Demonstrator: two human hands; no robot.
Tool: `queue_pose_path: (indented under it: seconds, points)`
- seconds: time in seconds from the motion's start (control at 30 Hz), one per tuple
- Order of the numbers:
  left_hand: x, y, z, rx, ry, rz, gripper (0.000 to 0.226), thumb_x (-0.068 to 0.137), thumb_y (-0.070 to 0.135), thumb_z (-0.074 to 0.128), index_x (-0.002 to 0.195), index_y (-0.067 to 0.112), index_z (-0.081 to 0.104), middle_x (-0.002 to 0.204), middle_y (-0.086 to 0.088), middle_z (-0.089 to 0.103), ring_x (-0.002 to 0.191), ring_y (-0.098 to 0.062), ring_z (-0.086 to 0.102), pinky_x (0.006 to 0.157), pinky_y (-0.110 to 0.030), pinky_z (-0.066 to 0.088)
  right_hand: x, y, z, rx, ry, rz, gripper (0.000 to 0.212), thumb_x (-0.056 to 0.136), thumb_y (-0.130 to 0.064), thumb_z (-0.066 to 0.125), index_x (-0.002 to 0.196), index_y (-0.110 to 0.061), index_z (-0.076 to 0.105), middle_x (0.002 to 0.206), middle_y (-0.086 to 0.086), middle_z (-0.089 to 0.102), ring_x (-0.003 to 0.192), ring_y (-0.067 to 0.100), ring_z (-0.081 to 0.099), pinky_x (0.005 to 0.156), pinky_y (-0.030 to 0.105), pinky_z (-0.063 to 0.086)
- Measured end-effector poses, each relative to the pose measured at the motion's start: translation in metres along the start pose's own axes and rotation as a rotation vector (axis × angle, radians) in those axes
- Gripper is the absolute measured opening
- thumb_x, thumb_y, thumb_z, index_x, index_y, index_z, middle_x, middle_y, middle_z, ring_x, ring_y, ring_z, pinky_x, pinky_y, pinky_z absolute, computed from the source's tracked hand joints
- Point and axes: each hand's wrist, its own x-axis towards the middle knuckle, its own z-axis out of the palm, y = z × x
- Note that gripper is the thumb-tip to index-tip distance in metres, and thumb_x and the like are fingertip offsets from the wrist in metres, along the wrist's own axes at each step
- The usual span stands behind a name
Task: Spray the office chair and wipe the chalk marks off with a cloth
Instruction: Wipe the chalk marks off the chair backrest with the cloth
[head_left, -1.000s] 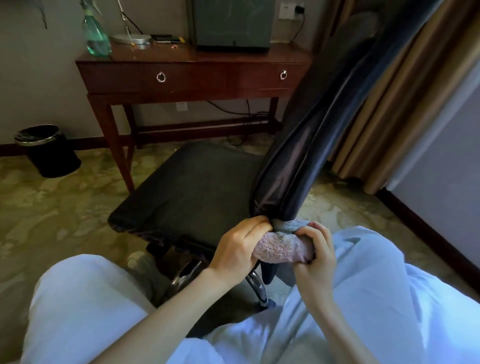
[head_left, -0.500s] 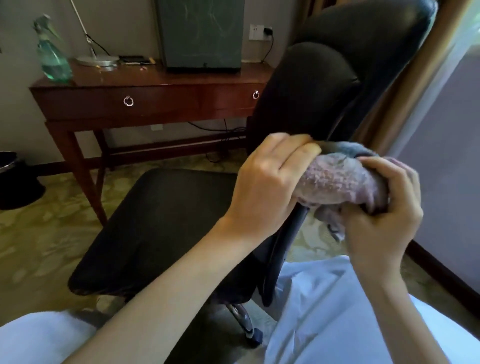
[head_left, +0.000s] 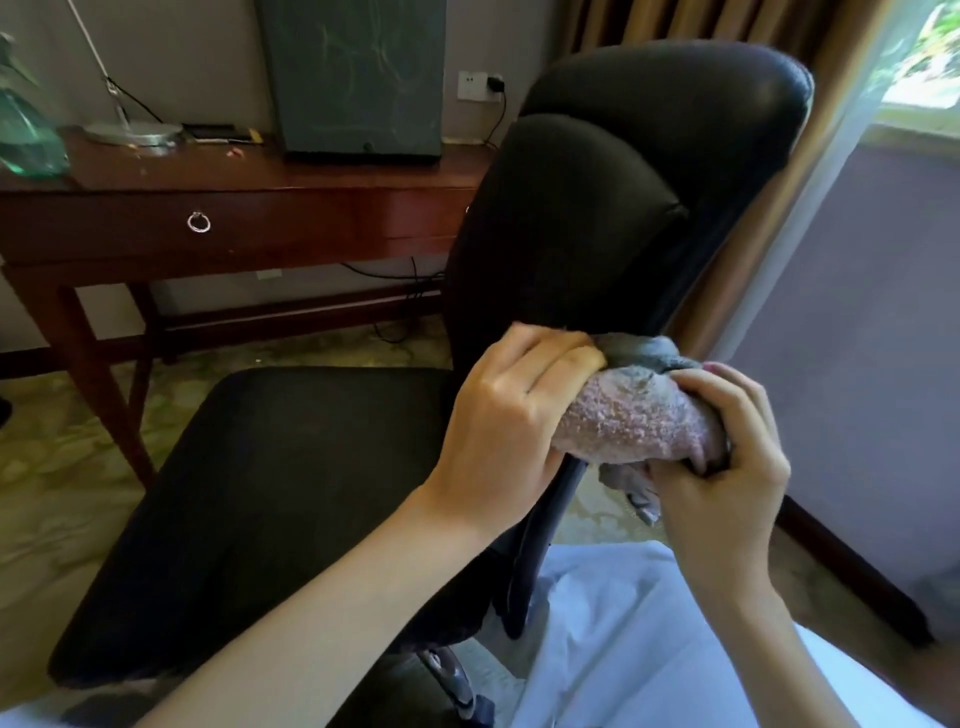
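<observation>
Cloth over chair back edge, left hand & right hand gripping it

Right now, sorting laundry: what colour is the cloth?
The cloth is pinkish with grey, head view.

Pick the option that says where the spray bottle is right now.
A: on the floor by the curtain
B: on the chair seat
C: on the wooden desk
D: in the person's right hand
C: the green spray bottle stands on the desk at the left edge of the view, while the left hand and right hand both grip the cloth at the chair back.
</observation>
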Motion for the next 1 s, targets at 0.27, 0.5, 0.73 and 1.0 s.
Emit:
queue_pose_path:
  seconds: [0.27, 0.5, 0.73, 1.0]
  points:
    - [-0.072, -0.008, 0.024, 0.069, -0.032, -0.046, 0.025, 0.076, -0.006, 0.071, 0.1, 0.002, 0.071, 0.101, -0.01, 0.069, 0.1, -0.025, 0.062, 0.094, -0.036, 0.049, -0.068, 0.032, 0.018, 0.105, -0.095, 0.206, 0.05, 0.049, -0.02, 0.053, 0.098, -0.016, 0.062, 0.112, 0.002, 0.057, 0.116, 0.017, 0.053, 0.098, 0.025, 0.042]
    - [-0.127, -0.016, 0.044, 0.151, -0.083, -0.076, 0.022, 0.085, -0.004, 0.055, 0.094, 0.006, 0.073, 0.092, -0.004, 0.069, 0.088, -0.022, 0.064, 0.081, -0.035, 0.053, -0.124, 0.06, 0.03, 0.05, -0.188, 0.357, 0.065, 0.042, 0.005, 0.056, 0.095, -0.031, 0.06, 0.115, -0.014, 0.056, 0.115, -0.001, 0.05, 0.095, 0.012, 0.038]
    - [-0.111, -0.013, 0.038, 0.148, -0.042, -0.059, 0.022, 0.076, -0.006, 0.067, 0.092, 0.008, 0.073, 0.09, -0.002, 0.069, 0.078, -0.018, 0.059, 0.07, -0.028, 0.051, -0.115, 0.043, 0.026, 0.04, -0.146, 0.366, 0.064, 0.048, -0.003, 0.057, 0.099, -0.041, 0.063, 0.118, -0.007, 0.058, 0.115, 0.005, 0.052, 0.093, 0.008, 0.037]
    - [0.038, 0.012, -0.009, 0.144, 0.189, 0.09, 0.022, 0.078, -0.005, 0.067, 0.099, 0.001, 0.069, 0.097, -0.011, 0.068, 0.089, -0.026, 0.057, 0.074, -0.03, 0.047, 0.026, -0.022, -0.004, -0.054, 0.079, -0.023, 0.051, 0.058, 0.012, 0.055, 0.106, -0.002, 0.066, 0.108, 0.014, 0.06, 0.104, 0.022, 0.057, 0.092, 0.02, 0.043]
